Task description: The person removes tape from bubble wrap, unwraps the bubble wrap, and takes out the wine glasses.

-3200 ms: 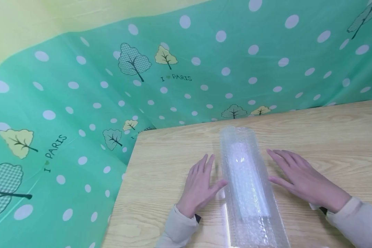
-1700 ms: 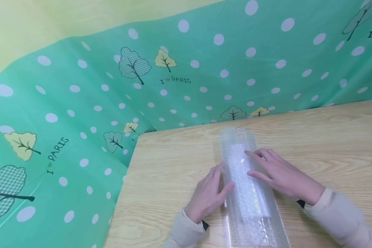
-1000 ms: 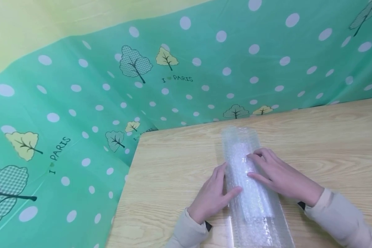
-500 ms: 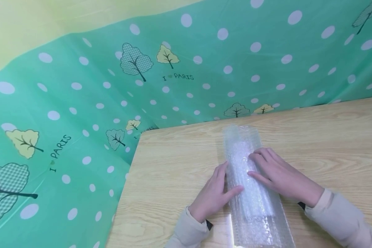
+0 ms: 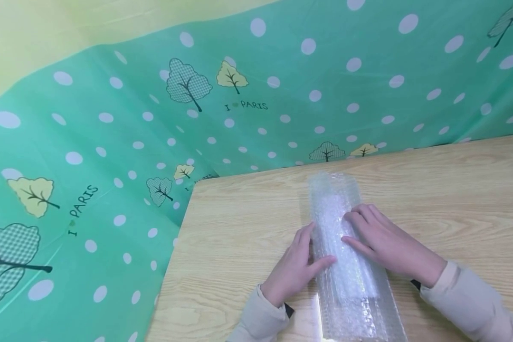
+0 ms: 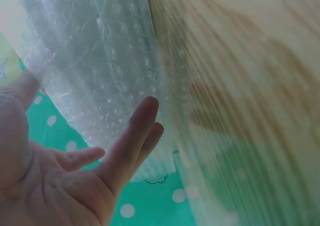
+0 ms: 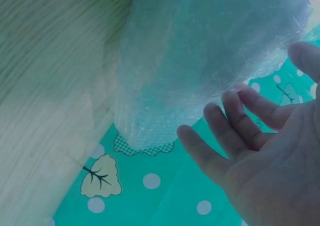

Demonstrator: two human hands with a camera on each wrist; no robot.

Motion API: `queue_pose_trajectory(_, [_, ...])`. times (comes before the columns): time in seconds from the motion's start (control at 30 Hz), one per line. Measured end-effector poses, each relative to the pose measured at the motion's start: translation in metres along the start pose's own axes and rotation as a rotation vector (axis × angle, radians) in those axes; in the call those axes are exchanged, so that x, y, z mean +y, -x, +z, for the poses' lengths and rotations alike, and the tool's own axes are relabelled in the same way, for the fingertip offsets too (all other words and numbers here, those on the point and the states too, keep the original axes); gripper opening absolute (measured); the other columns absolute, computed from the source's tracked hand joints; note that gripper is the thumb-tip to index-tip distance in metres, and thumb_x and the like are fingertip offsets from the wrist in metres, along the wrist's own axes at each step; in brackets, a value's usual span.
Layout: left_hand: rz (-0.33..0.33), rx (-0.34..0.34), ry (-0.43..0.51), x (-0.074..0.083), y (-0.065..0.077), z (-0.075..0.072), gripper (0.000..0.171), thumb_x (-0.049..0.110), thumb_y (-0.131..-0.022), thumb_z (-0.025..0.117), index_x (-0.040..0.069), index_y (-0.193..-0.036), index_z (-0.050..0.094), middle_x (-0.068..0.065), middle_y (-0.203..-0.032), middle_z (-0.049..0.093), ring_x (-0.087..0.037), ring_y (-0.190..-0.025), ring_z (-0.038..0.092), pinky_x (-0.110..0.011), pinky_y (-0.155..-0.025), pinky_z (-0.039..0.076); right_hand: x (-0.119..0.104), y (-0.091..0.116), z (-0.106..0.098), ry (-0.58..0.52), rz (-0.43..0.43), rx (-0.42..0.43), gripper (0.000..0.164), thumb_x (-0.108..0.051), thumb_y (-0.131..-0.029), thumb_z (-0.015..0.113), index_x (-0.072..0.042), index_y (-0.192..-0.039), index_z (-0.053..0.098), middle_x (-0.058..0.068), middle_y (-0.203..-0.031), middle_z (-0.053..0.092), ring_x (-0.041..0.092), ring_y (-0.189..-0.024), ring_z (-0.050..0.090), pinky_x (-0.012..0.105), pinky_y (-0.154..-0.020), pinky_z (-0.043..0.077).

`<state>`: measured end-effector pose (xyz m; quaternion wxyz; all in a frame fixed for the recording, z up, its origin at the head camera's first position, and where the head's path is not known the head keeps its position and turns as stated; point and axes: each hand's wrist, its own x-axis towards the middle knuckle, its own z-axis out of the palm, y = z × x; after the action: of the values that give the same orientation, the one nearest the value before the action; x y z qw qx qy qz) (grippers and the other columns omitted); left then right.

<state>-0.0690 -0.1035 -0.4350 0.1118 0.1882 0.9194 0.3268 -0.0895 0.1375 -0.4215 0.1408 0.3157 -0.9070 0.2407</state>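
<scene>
A long bubble-wrapped package (image 5: 356,273) lies lengthwise on the wooden table, with a pale, whitish item showing blurrily through the clear wrap. My left hand (image 5: 291,268) is at its left side: the thumb reaches over the top and the other fingers lie along the edge. From the right, my right hand (image 5: 382,240) rests its fingertips and thumb on the upper face. In the left wrist view the left fingers (image 6: 131,141) are spread and fairly straight beside the bubble wrap (image 6: 95,50). The right wrist view has loosely bent right fingers (image 7: 235,128) at the bubble wrap (image 7: 185,70).
The light wooden table (image 5: 222,237) extends on both sides of the package. A green cloth (image 5: 124,199) with white dots and printed trees hangs behind and to the left of the table. Bright glare shows on the tabletop by the package's lower left edge.
Both hands were apart from the package at first. They have moved inward, the left to its left edge and the right onto its top, and have stayed nearly still for the last second.
</scene>
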Motion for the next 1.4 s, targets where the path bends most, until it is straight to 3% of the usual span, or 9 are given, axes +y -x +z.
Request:
queue_pose_trajectory(0.93, [0.014,0.005,-0.018,-0.0008,0.0004,-0.0011,0.090,0.075,-0.090,0.043,0.027,-0.160,0.012,0.000,-0.162,0.026,-0.022,-0.143,0.037,-0.042,-0.116,0.038,-0.0001,-0.0009,0.0019,0.029,-0.012,0.029,0.033,-0.028,-0.093,0.067,-0.003,-0.111,0.058,0.003,-0.103,0.054,0.014,-0.092,0.045,0.032,-0.076,0.046])
queue_pose_trajectory(1.4, [0.009,-0.005,-0.041,-0.0001,0.0008,-0.0028,0.091,0.076,-0.090,0.042,0.026,-0.160,0.011,0.001,-0.162,0.025,-0.023,-0.141,0.041,-0.042,-0.114,0.040,0.0014,-0.0004,0.0003,0.006,0.013,0.037,0.042,-0.031,-0.092,0.069,-0.002,-0.121,0.057,0.010,-0.119,0.055,0.021,-0.105,0.050,0.041,-0.085,0.049])
